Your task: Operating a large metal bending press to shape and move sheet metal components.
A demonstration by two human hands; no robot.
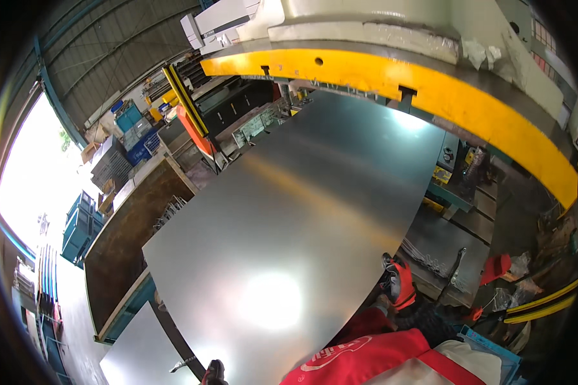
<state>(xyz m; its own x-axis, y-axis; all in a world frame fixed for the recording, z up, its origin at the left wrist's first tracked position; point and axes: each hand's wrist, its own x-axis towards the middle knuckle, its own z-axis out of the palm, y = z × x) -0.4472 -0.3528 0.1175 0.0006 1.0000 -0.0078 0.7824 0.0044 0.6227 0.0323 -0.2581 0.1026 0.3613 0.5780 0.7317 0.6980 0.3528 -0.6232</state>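
Observation:
A large, smooth grey metal sheet (289, 231) stretches away from me, its far end under the yellow beam of a big machine. My right hand (401, 285), in a red and black glove, grips the sheet's right edge; part of its fingers is hidden. At the bottom of the view my left hand (215, 372), in a dark glove, is at the sheet's near left edge. Only its tip shows over the metal, with the rest cut off by the frame. Bright light reflects off the sheet's near half.
The machine's yellow beam (398, 86) crosses above the sheet. An orange and yellow post (196, 128) stands at the far left. A brown-sided bench (131, 247) is left of the sheet, with blue crates (80, 228) beyond. Another metal sheet (141, 353) lies lower left. A table with tools (443, 253) is at right.

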